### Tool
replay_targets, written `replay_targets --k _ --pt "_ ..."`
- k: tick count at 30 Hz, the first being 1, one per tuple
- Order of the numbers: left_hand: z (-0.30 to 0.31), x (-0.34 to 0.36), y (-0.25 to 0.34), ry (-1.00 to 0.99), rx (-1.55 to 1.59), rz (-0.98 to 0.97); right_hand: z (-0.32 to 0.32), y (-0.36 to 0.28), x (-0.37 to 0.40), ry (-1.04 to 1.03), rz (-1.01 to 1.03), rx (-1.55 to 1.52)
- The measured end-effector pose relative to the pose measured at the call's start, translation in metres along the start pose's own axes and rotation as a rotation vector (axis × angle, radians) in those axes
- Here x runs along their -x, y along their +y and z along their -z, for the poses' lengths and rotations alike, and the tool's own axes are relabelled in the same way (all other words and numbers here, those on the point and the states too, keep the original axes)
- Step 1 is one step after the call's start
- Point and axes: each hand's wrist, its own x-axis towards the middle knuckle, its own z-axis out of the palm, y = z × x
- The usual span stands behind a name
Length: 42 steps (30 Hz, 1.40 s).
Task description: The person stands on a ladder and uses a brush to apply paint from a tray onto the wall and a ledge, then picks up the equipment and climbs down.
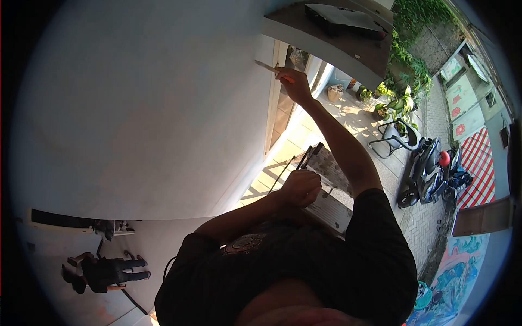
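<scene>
My right hand point(294, 86) is raised beside the pale wall and door frame, fingers wrapped round a flat, narrow tool point(266, 66) with an orange handle. The tool's light-coloured end reaches to the wall surface point(163, 108). Closer to my chest, my left hand point(302, 188) is closed in a fist, its back facing me. Whatever its fingers hold is hidden. Just beyond the fist is a paint-spotted stepladder or stand point(325, 165) with dark metal bars.
At the upper right, a ledge point(348, 60) carries a dark object. Outside stand potted plants point(383, 110), a chair point(394, 140) and a motorbike point(429, 171). Another person point(109, 271) in dark clothes is at the lower left, near a long dark bar.
</scene>
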Motion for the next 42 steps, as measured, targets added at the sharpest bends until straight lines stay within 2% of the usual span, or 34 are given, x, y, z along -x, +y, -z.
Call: replay_targets --k 2,4,6,10,13,14,15,17,21,22,24,26,29,34,38,40,42 --pt "0.001 -0.002 0.0 -0.008 -0.004 -0.001 0.007 -0.017 -0.013 0.034 -0.039 -0.03" --pt "0.001 -0.003 0.002 0.027 0.015 -0.008 0.014 -0.045 -0.035 0.176 0.115 -0.129" --pt "0.001 -0.004 0.001 0.027 0.007 -0.009 0.019 -0.077 -0.065 0.31 0.181 -0.265" --pt "0.001 -0.002 0.001 0.024 -0.002 -0.003 0.022 -0.094 -0.098 0.35 0.264 -0.195" --pt "0.001 0.0 0.0 0.007 -0.034 0.003 -0.002 -0.059 -0.069 0.169 0.33 -0.046" --pt "0.001 0.0 0.001 0.008 -0.037 0.001 -0.009 -0.054 -0.049 0.099 0.234 -0.118" --pt "-0.001 0.0 0.002 0.027 -0.023 0.005 -0.012 -0.041 -0.033 0.027 0.186 -0.042" --pt "-0.001 -0.002 0.0 0.047 -0.011 0.003 -0.012 -0.02 -0.012 -0.093 0.15 -0.006" --pt "0.0 -0.001 0.001 0.007 0.0 0.004 0.015 -0.03 -0.013 -0.233 0.06 0.054" --pt "0.0 -0.002 0.002 0.004 -0.007 0.006 0.02 -0.038 -0.022 -0.18 0.133 0.053" --pt "0.0 -0.003 0.002 0.013 -0.002 0.005 0.035 -0.059 -0.05 -0.084 0.09 0.021" --pt "-0.001 -0.003 0.002 0.021 0.002 0.005 0.042 -0.085 -0.083 0.141 0.263 -0.138" --pt "-0.001 -0.002 0.002 0.02 -0.014 0.011 0.043 -0.104 -0.113 0.259 0.373 -0.093" --pt "0.002 -0.001 0.001 -0.024 -0.03 0.008 -0.014 -0.082 -0.049 0.148 0.231 -0.101" --pt "0.002 -0.001 0.0 -0.033 -0.025 0.013 -0.02 -0.075 -0.015 0.177 0.069 -0.122" --pt "0.002 -0.002 0.001 -0.029 -0.017 0.006 -0.018 -0.079 -0.013 0.378 0.127 -0.131" --pt "0.001 -0.003 0.0 -0.016 0.002 0.0 -0.014 -0.081 -0.026 0.432 0.151 -0.087"
